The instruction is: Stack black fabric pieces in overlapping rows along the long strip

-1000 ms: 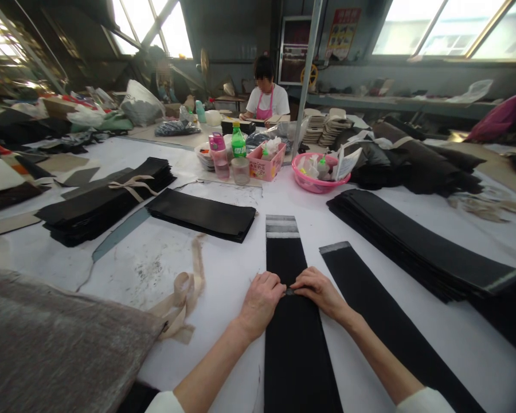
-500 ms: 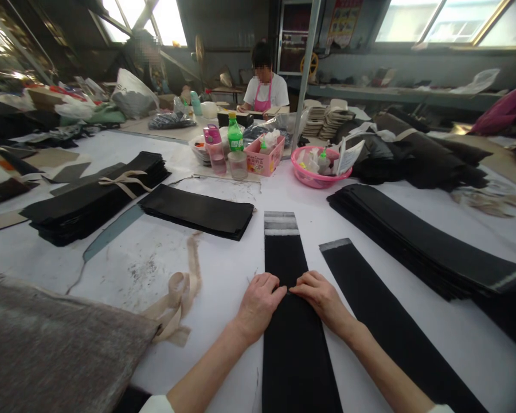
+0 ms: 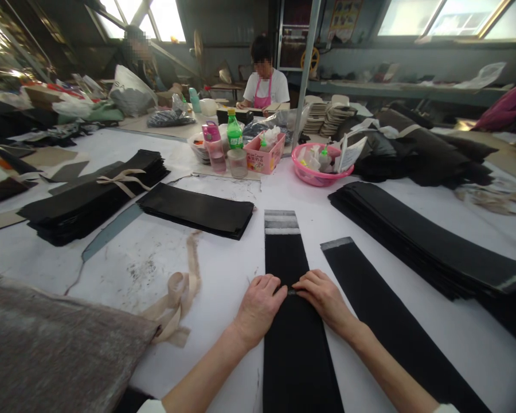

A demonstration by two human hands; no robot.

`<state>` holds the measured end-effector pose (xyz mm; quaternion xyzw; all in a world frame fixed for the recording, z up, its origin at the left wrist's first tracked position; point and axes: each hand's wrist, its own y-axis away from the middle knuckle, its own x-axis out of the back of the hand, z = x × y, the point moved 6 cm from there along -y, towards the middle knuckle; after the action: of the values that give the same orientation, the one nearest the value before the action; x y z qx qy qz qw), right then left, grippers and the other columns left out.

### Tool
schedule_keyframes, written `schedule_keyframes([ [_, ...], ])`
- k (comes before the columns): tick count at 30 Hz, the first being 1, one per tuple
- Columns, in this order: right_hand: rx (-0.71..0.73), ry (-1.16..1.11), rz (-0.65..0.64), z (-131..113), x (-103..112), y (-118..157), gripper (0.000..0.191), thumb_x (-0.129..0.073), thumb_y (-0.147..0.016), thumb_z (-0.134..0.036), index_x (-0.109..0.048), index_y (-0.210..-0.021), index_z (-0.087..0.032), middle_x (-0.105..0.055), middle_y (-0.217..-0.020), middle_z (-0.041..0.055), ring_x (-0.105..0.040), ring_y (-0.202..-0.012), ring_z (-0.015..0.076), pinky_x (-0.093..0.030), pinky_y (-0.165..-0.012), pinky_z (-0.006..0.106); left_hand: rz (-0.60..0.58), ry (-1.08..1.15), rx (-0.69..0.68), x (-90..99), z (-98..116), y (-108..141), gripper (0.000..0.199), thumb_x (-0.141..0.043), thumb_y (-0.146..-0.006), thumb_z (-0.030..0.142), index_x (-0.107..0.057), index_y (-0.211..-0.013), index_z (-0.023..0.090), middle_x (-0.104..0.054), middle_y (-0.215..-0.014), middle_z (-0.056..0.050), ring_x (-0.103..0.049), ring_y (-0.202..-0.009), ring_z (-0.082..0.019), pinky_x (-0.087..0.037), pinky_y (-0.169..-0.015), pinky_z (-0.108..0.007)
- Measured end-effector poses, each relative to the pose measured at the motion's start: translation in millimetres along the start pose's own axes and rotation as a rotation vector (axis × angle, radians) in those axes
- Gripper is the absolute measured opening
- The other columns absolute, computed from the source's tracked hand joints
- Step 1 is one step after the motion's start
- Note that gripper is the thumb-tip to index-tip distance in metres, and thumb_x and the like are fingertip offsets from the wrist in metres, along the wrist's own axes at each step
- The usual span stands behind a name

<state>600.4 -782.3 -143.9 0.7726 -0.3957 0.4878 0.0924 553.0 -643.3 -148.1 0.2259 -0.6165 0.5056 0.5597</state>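
A long black strip of flat material runs toward me on the white table. Its near length has a cross edge with a thin greyish line, lying over black material whose far end carries pale grey bands. My left hand is closed at the left side of that edge, thumb and fingertips on it. From the right, my right hand pinches the same edge, its fingertips a small gap from the left thumb. What lies beneath the fingers is hidden. A second black strip with a grey-banded end lies to the right.
Stacks of black pieces lie at right, mid-left and far left, the last tied with a beige band. A pink basket, pink box and green bottle stand ahead. A person sits beyond.
My right fingertips have shifted slightly to the right along the edge, so more of the greyish line shows between my hands. The strips lie as before.
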Motion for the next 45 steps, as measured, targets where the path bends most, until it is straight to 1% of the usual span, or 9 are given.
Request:
schedule_keyframes([
  [5,0.027,0.015,0.008,0,0,1,0.016,-0.052,-0.094,-0.023,-0.067,-0.096,-0.024,-0.06,-0.09,0.0036,-0.052,-0.09,0.0187,-0.044,-0.08,0.035,-0.049,0.064,0.036,1.2,-3,-1,0.02,-0.051,-0.092,0.019,-0.06,-0.11,0.023,-0.056,-0.099,-0.004,-0.053,-0.097,-0.02,-0.046,-0.087,-0.037],
  [8,0.063,0.058,0.013,-4,0,3,0.019,-0.049,-0.095,-0.022,-0.067,-0.099,-0.024,-0.06,-0.091,0.0045,-0.052,-0.091,0.0185,-0.043,-0.081,0.035,-0.06,0.054,0.018,2.6,-1,-1,0.024,-0.048,-0.094,0.018,-0.059,-0.114,0.025,-0.056,-0.099,-0.004,-0.053,-0.096,-0.02,-0.046,-0.086,-0.037],
  [15,0.155,0.156,0.012,-13,4,3,0.021,-0.048,-0.095,-0.021,-0.067,-0.105,-0.023,-0.062,-0.093,0.0058,-0.054,-0.095,0.0196,-0.044,-0.087,0.037,-0.056,-0.054,-0.047,-0.4,7,0,0.024,-0.048,-0.093,0.017,-0.058,-0.115,0.02,-0.057,-0.1,-0.007,-0.054,-0.102,-0.024,-0.047,-0.087,-0.041],
  [19,0.135,0.087,0.028,-4,3,4,0.02,-0.049,-0.095,-0.023,-0.068,-0.103,-0.025,-0.061,-0.092,0.005,-0.055,-0.091,0.0182,-0.045,-0.083,0.035,-0.053,-0.079,-0.048,-3.1,8,2,0.023,-0.048,-0.092,0.015,-0.059,-0.113,0.017,-0.058,-0.102,-0.008,-0.054,-0.103,-0.025,-0.047,-0.088,-0.042],
  [22,0.125,0.021,0.014,4,0,3,0.021,-0.049,-0.095,-0.023,-0.068,-0.102,-0.026,-0.061,-0.091,0.0046,-0.054,-0.089,0.0178,-0.046,-0.079,0.033,-0.032,-0.064,-0.045,-3.6,7,3,0.022,-0.048,-0.092,0.015,-0.059,-0.112,0.017,-0.058,-0.103,-0.008,-0.055,-0.103,-0.024,-0.047,-0.09,-0.042],
  [27,0.187,-0.028,-0.028,8,2,2,0.025,-0.048,-0.096,-0.022,-0.067,-0.109,-0.028,-0.061,-0.094,0.0045,-0.054,-0.09,0.017,-0.048,-0.08,0.032,-0.02,-0.051,-0.043,-5.9,4,3,0.02,-0.047,-0.092,0.014,-0.06,-0.109,0.015,-0.059,-0.101,-0.008,-0.055,-0.103,-0.024,-0.047,-0.092,-0.041],
  [31,0.186,-0.022,-0.037,9,5,2,0.025,-0.047,-0.096,-0.021,-0.066,-0.111,-0.029,-0.061,-0.095,0.0043,-0.054,-0.09,0.0166,-0.049,-0.081,0.032,-0.012,-0.03,-0.034,-5.5,3,2,0.019,-0.046,-0.093,0.013,-0.06,-0.107,0.013,-0.059,-0.104,-0.008,-0.055,-0.105,-0.024,-0.047,-0.094,-0.041],
  [36,0.175,-0.025,-0.032,8,5,3,0.027,-0.048,-0.095,-0.02,-0.065,-0.113,-0.03,-0.06,-0.096,0.0041,-0.054,-0.09,0.0169,-0.05,-0.08,0.033,-0.02,-0.021,-0.047,-4.5,3,3,0.022,-0.047,-0.093,0.013,-0.058,-0.111,0.013,-0.06,-0.101,-0.008,-0.056,-0.103,-0.023,-0.048,-0.094,-0.04],
  [45,0.168,0.048,-0.057,5,4,5,0.034,-0.048,-0.094,-0.017,-0.06,-0.122,-0.033,-0.058,-0.098,0.0043,-0.054,-0.092,0.0185,-0.049,-0.082,0.036,-0.028,-0.068,-0.161,-1.8,6,2,0.023,-0.045,-0.092,0.01,-0.059,-0.111,0.01,-0.062,-0.103,-0.01,-0.058,-0.105,-0.025,-0.05,-0.092,-0.04],
])
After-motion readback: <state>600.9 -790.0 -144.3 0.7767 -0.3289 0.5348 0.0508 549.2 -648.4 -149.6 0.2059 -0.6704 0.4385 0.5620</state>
